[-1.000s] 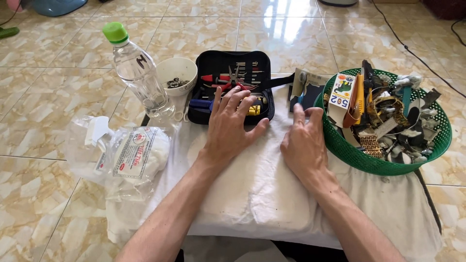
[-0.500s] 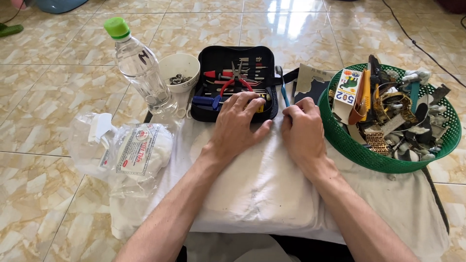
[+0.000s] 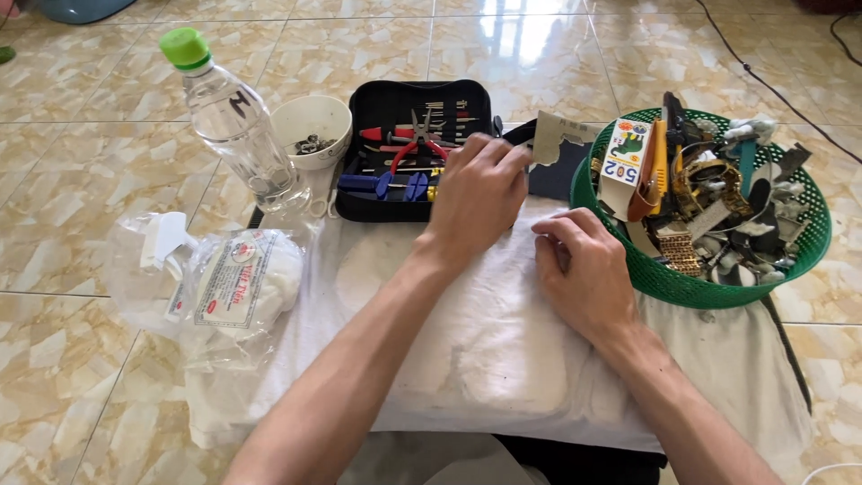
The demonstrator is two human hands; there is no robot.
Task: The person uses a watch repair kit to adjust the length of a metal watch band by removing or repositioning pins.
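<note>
Both hands are over the white cloth (image 3: 476,359) spread across the low work surface. Left hand (image 3: 476,193) reaches forward, fingers curled down at the near right edge of the open black zip-up tool case (image 3: 417,148); whether it pinches a tool or only rests on the case rim cannot be told, since the palm covers that spot. Right hand (image 3: 584,269) lies knuckles-up on the cloth just beside the green plastic mesh basket (image 3: 682,283), fingers folded under; anything inside them is hidden.

No watch or part lies on the cloth between the hands, so the work looks barely begun: the case is open, its red-handled pliers (image 3: 417,139) and blue-handled drivers (image 3: 377,184) in their slots, and the basket's heap of watches and straps (image 3: 718,207) is undisturbed.

Left of the case stand a small white bowl (image 3: 312,121) with dark bits too small to identify, and a clear plastic bottle with a green cap (image 3: 229,117). A crumpled clear bag of white wadding (image 3: 233,283) lies near the cloth's left edge. A dark flat item behind the left hand is mostly covered.
</note>
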